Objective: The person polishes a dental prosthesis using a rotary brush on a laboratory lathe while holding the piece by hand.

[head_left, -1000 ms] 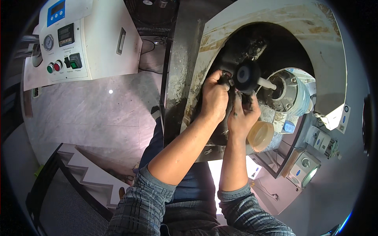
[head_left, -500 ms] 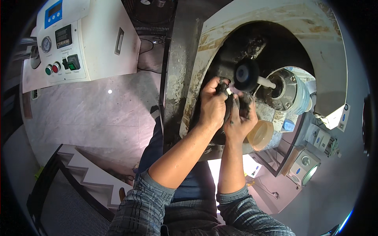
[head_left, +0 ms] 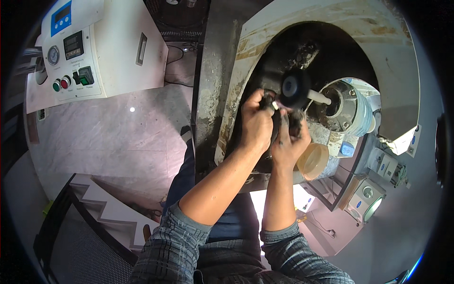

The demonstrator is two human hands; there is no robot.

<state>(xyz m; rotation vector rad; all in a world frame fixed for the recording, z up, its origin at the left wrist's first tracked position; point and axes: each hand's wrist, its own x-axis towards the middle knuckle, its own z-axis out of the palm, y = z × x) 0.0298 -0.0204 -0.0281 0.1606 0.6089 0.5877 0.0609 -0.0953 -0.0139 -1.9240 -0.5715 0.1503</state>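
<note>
Fingers of my left hand (head_left: pixel 257 120) are closed on a small pale piece (head_left: pixel 275 105) with dark smudges, just below a black round wheel (head_left: pixel 294 88) on a pale spindle (head_left: pixel 319 98). My right hand (head_left: pixel 291 139) has its blackened fingers bent up around the same piece, touching or very near it; their tips are partly hidden. Both hands are inside a white, stained hood (head_left: pixel 395 66) with a dirty black interior. A translucent tan bowl (head_left: pixel 313 161) sits below and right of my right hand, under the spindle's grimy housing (head_left: pixel 347 113).
A white machine (head_left: pixel 118 52) with gauge, buttons and switches stands at upper left over a pale tiled floor (head_left: pixel 109 146). A black mesh chair (head_left: pixel 85 241) and white stepped panel (head_left: pixel 101 199) lie lower left. Small white machines (head_left: pixel 369 199) and a cable are at right.
Both hands dipped slightly down from the wheel, then rose a little toward it again. The pale piece between the fingers shows now, where a second ago it was mostly hidden.
</note>
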